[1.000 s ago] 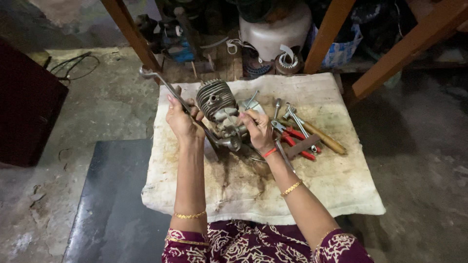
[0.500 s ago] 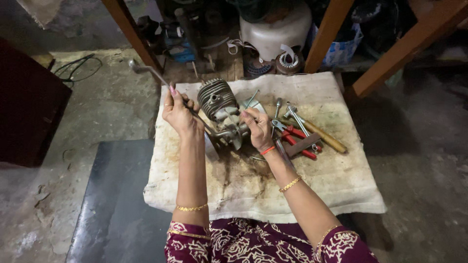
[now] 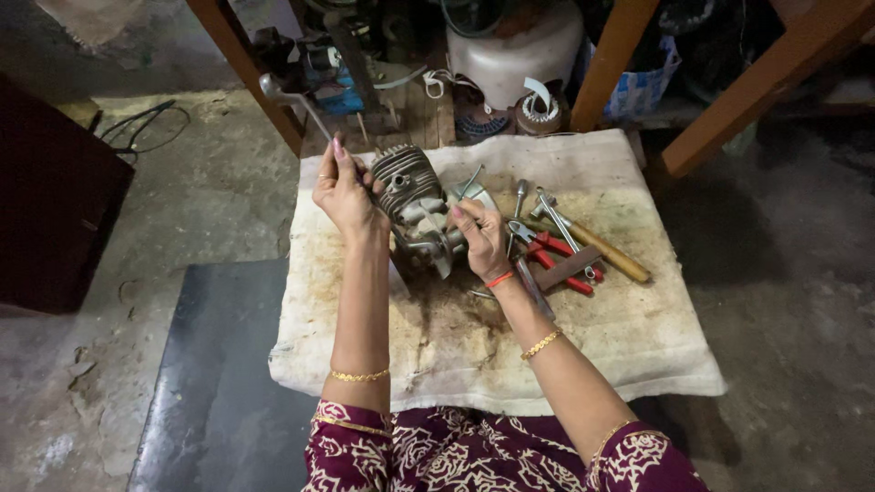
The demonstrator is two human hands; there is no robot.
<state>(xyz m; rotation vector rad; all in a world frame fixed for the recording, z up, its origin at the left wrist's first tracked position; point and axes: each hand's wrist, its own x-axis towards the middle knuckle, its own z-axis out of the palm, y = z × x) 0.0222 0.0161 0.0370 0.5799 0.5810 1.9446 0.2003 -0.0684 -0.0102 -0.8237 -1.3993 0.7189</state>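
Note:
A small grey engine with a finned cylinder (image 3: 410,196) lies on a stained white cloth (image 3: 583,337) spread on the floor. My left hand (image 3: 344,189) is closed around a long metal wrench (image 3: 293,98), whose far end sticks up and away to the left while its near end reaches the engine's left side. My right hand (image 3: 479,239) grips the engine's lower body, holding it on the cloth.
Red-handled pliers (image 3: 551,255), spanners and a wooden-handled tool (image 3: 606,252) lie on the cloth right of the engine. A dark mat (image 3: 219,383) lies to the left. Wooden legs (image 3: 620,59), a white tank (image 3: 515,41) and clutter stand behind.
My left hand has swung the wrench handle further to the left and away from me. My right hand has stayed on the engine.

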